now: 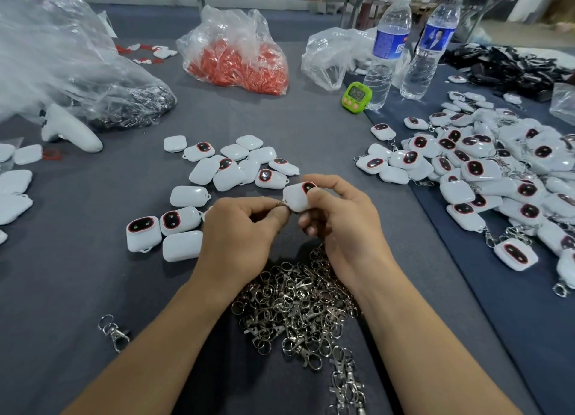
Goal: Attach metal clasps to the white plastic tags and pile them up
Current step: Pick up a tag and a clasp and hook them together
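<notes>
Where the grey table cloth [77, 274] reaches the left edge: a crumpled clear plastic bag [62, 56] with dark metal pieces inside; a white handheld controller [70, 129] lies just in front of it.
Lone clasp [113, 332]: flat on the cloth beside the left forearm, well apart from the heap.
Loose tags [224, 165]: scattered beyond the hands, some showing a dark, red-rimmed oval, others face down.
Red bag [239, 59]: clear plastic full of red pieces, on the far side.
Left hand [239, 228]: fingers curled, thumb and forefinger pinching a small metal ring [281, 203] at the corner of the held tag [297, 198].
Clasp heap [298, 305]: silver clasps and rings piled between the forearms.
Held tag: white, lifted above the cloth between both hands.
Right hand [339, 218]: fingers wrapped round the tag, thumb on its oval face.
Green timer [357, 97]: upright, just beside two water bottles [385, 50].
Clasped tags [497, 171]: heaped at the right on darker blue cloth [513, 321].
</notes>
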Demonstrator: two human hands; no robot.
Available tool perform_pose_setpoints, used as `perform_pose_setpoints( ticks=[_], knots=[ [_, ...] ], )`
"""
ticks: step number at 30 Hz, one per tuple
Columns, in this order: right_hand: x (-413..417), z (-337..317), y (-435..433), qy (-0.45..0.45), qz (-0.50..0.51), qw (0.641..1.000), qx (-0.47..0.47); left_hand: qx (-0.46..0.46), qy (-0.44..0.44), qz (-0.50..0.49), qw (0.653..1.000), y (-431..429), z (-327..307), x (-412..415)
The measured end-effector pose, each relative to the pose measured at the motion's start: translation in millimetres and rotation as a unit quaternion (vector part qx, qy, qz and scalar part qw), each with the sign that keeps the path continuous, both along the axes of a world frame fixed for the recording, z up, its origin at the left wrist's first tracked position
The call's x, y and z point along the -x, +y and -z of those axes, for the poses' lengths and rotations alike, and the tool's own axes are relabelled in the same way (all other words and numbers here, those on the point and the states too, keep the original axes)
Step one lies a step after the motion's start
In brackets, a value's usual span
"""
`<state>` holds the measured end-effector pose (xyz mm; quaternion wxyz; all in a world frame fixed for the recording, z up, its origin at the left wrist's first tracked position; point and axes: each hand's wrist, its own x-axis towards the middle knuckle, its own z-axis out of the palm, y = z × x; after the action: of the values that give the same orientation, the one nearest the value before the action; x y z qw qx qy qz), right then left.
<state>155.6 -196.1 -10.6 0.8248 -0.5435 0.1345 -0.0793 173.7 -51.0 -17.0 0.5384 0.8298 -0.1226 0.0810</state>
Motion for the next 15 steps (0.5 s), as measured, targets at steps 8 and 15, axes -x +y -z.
perform_pose_setpoints(
  ticks=[8,15],
  knots=[
    [4.9,5.5,5.2,-0.043,0.011,0.989,0.140,-0.246,-0.167,-0.018,0.955,3.5,2.8,3.5],
    [6.8,7.6,11.3,-0.051,0.006,0.976,0.210,-0.269,-0.172,-0.034,0.947,6.2,5.4,1.7]
  ],
)
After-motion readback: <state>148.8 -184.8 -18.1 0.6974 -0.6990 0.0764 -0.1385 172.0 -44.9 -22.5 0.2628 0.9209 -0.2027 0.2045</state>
